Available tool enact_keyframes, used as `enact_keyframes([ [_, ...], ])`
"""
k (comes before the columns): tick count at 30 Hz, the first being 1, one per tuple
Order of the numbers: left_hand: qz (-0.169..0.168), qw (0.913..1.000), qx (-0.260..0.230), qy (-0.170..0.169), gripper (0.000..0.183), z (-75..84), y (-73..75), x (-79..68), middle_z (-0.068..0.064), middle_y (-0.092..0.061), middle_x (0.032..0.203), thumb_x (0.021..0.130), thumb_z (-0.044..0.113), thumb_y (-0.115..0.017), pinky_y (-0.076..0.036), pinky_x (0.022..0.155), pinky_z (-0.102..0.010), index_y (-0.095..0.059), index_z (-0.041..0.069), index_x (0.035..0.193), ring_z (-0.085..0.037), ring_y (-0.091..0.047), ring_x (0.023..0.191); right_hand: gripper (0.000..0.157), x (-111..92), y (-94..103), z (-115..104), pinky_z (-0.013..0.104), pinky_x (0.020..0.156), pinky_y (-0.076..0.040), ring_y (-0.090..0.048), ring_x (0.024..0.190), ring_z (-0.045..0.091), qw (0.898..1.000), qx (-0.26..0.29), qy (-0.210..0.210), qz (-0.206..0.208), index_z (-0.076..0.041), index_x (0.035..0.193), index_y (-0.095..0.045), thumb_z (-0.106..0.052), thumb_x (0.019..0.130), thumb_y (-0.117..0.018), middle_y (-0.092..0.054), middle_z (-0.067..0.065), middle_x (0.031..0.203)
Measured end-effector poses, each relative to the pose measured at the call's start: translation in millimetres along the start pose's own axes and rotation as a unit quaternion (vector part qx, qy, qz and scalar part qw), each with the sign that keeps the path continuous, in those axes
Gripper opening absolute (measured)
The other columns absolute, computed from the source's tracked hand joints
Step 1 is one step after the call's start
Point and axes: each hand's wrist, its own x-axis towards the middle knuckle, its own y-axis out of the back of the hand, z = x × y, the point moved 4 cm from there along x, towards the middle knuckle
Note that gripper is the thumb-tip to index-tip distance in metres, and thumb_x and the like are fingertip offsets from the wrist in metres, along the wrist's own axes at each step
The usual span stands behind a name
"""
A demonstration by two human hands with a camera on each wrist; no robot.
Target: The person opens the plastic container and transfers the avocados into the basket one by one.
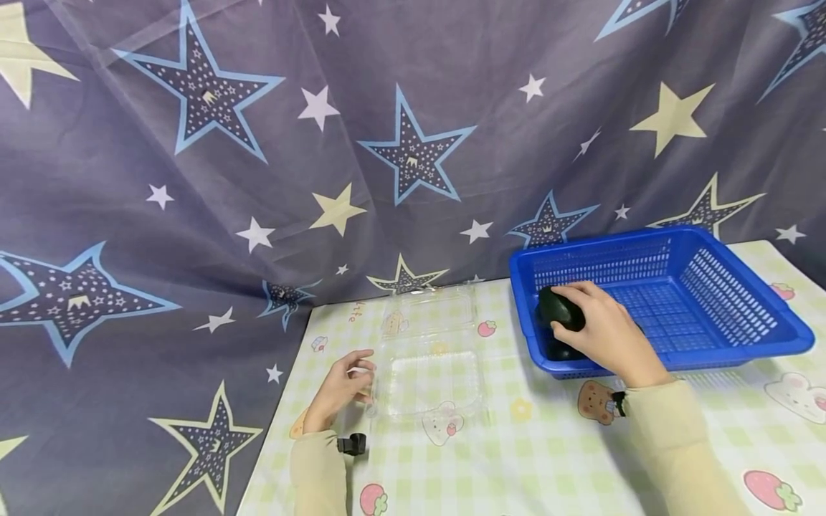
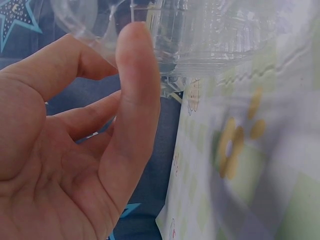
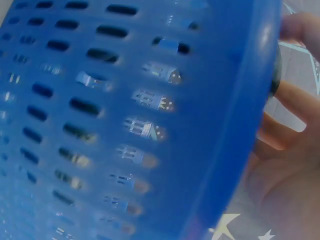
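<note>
My right hand [image 1: 606, 330] grips a dark green avocado [image 1: 560, 308] at the left end of the blue plastic basket [image 1: 781, 342]. Another dark rounded item [image 1: 563, 351] lies beneath it, mostly covered. From the right wrist view, the basket's slotted wall [image 3: 215, 100] hides most of the avocado, and fingers [image 3: 295, 107] show past the rim. My left hand [image 1: 343, 387] is at the left edge of a clear plastic clamshell box [image 1: 435, 383], which lies with its lid unfolded toward the back. In the left wrist view its fingers are loosely bent near the box's clear wall [image 2: 215, 45]; contact is unclear.
A green-checked tablecloth [image 1: 464, 473] with strawberry and animal prints covers the table. Behind it hangs a dark star-patterned curtain [image 1: 271, 186], which also falls past the table's left edge. The basket stands at the back right, to the right of the box.
</note>
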Motion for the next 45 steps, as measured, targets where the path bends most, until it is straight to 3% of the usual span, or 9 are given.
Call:
enact_keyframes([
  [17,0.005,1.0000,0.001,0.003,0.056,0.4,0.1,-0.4,-0.029,-0.051,0.121,0.090,-0.002,-0.055,-0.064,0.059,-0.036,-0.045,0.000,0.145,-0.029,-0.060,0.085,0.055,-8.4,11.1,28.5,0.068,0.085,-0.050,-0.055,0.111,0.050,0.999,-0.023,-0.027,-0.016,0.002,0.134,-0.058,-0.018,0.084,-0.073,-0.055,0.028,0.127],
  [31,0.005,1.0000,-0.006,0.005,0.056,1.0,-0.9,-0.4,-0.029,-0.051,0.122,0.090,-0.002,-0.055,-0.064,0.058,-0.034,-0.045,0.000,0.145,-0.030,-0.060,0.086,0.058,-10.2,1.7,42.9,0.073,0.093,-0.044,-0.050,0.117,0.055,0.994,-0.028,-0.061,-0.087,0.004,0.136,-0.055,-0.019,0.086,-0.073,-0.051,0.032,0.132],
  [39,-0.003,1.0000,-0.002,0.001,0.056,0.2,-2.3,-1.8,-0.030,-0.050,0.123,0.091,-0.001,-0.055,-0.064,0.061,-0.037,-0.044,0.000,0.146,-0.026,-0.059,0.080,0.058,-9.8,-3.0,57.3,0.057,0.069,-0.053,-0.057,0.101,0.049,0.991,-0.038,-0.069,-0.113,0.005,0.134,-0.056,-0.018,0.085,-0.075,-0.051,0.034,0.130],
  [45,0.003,1.0000,-0.004,0.002,0.057,0.8,-0.8,-2.2,-0.029,-0.051,0.122,0.090,-0.003,-0.055,-0.064,0.060,-0.038,-0.045,0.000,0.145,-0.027,-0.059,0.081,0.055,-8.9,-5.9,61.9,0.066,0.082,-0.050,-0.052,0.111,0.054,0.987,-0.040,-0.080,-0.131,0.008,0.135,-0.055,-0.018,0.089,-0.070,-0.047,0.037,0.133],
])
